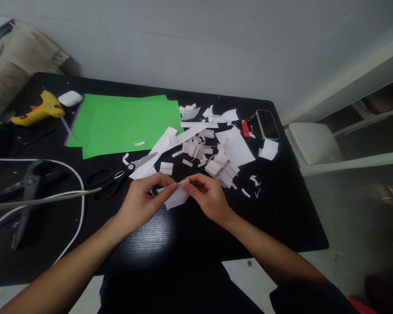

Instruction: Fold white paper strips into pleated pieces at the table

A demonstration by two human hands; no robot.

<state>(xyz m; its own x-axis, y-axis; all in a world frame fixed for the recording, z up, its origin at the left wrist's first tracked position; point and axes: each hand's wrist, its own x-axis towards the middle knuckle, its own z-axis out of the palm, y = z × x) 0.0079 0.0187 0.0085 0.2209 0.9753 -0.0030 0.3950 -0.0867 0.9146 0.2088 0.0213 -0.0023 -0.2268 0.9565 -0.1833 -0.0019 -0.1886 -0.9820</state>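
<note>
My left hand (143,198) and my right hand (205,196) meet over the middle of the black table (281,218), both pinching one small piece of white paper (177,197) between fingertips. The paper hangs just above the tabletop. Behind my hands lies a heap of white paper scraps and folded bits (212,150). Black-handled scissors (118,174) lie just left of my left hand, blades pointing toward the scraps.
Green paper sheets (124,124) lie at the back left. A yellow glue gun (37,109) and a white earbud case (70,98) sit far left, with pliers (26,192) and a white cable (78,192). A phone (267,124) and red lighter (245,127) rest at back right.
</note>
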